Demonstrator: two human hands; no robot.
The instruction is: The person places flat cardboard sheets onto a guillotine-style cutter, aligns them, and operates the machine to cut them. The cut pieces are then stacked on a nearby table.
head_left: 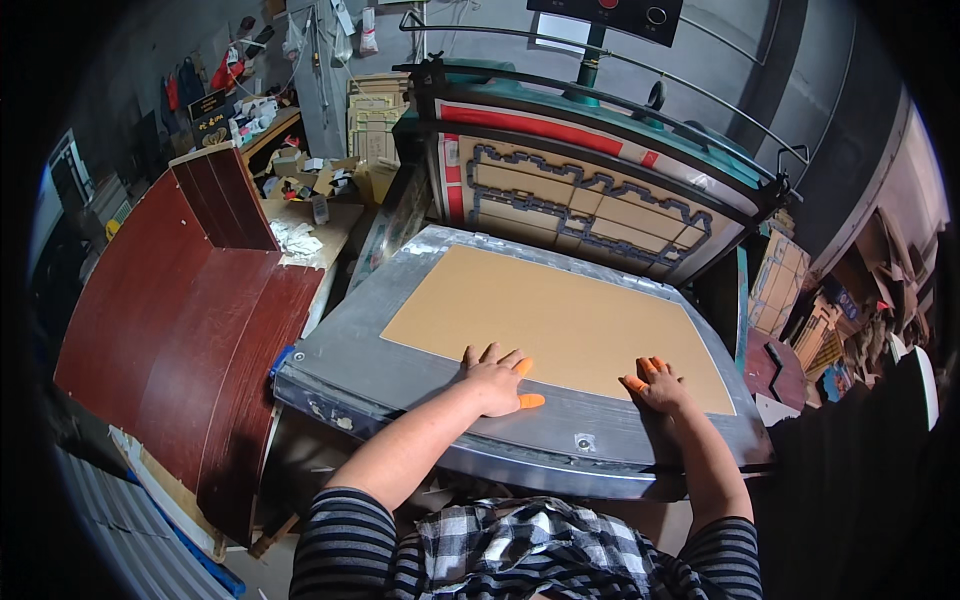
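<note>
Dark red panel table seen at left; cluttered workbench upper left; grey wall top; cardboard stacks right.

Dark red board stack at left, cluttered workbench behind it, folded cardboard pieces at right.

Workshop: die-cutting press w/ cardboard stacks (cluttered bench behind).
</note>
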